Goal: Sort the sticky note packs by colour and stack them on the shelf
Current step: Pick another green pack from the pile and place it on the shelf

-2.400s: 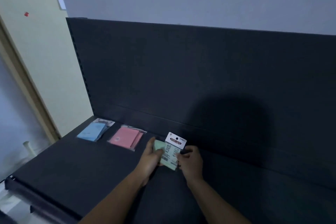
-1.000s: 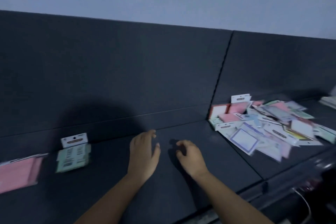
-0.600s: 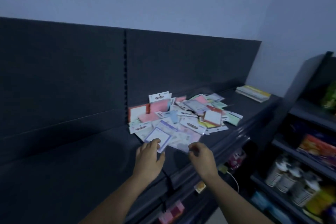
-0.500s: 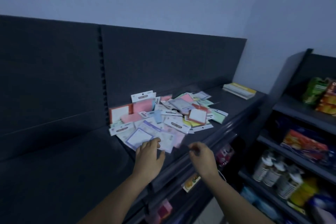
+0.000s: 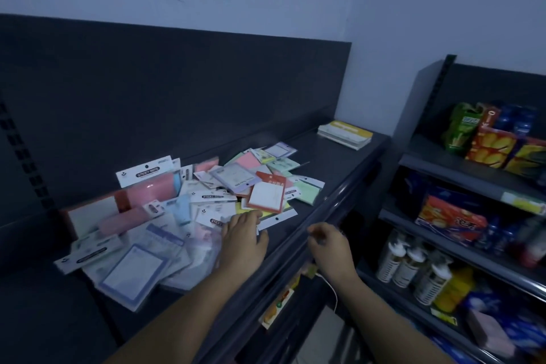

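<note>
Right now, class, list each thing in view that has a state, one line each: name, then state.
pile of sticky note packs: unsorted, colours mixed, overlapping on the shelf.
left hand: fingers extended, touching the pile.
right hand: loosely curled, empty.
yellow-topped pads: stacked flat.

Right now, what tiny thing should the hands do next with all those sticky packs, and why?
Probably the left hand should pinch one pack from the near edge of the pile. Its fingers touch packs there, neither it nor the right hand holds anything, and the colours lie mixed together on the shelf.
</note>
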`<state>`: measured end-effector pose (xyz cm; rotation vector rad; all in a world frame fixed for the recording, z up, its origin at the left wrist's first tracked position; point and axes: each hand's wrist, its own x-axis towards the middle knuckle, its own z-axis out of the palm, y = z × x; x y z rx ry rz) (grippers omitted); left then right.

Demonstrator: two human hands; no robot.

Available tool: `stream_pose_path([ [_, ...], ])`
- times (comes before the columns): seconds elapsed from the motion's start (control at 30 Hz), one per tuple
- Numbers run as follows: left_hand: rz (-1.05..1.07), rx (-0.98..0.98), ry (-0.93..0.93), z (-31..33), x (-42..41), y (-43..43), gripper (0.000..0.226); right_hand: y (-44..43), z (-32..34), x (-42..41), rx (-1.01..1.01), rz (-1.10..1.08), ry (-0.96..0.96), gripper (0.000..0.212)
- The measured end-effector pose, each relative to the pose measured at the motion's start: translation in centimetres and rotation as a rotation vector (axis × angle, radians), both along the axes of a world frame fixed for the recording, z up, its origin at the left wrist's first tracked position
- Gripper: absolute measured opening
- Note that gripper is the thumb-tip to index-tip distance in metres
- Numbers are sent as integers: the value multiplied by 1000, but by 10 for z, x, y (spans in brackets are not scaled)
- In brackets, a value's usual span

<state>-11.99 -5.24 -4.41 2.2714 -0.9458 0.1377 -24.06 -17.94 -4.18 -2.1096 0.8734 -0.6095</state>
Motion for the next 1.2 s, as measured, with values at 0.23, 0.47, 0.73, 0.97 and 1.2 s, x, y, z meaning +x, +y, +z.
stream_pose_path([
  [0.23,-37,-1,-12,9,61,-78,36,-78,9,51,-9,-64,55,21],
  [0.47,-66,65,-45,12,106,-133,34,-132,8,92,-24,-124,111,25],
  [0.73,-70,193,-94,3,137,-188,40,-190,-7,127,-90,-110,350,32],
  [0.97,85,328,-111,-7,153,-238,42,-239,-20,156,-192,79,589,29],
  [1.2,200,413,-157,-7,168,-273,24,-279,-13,185,89,268,408,32],
])
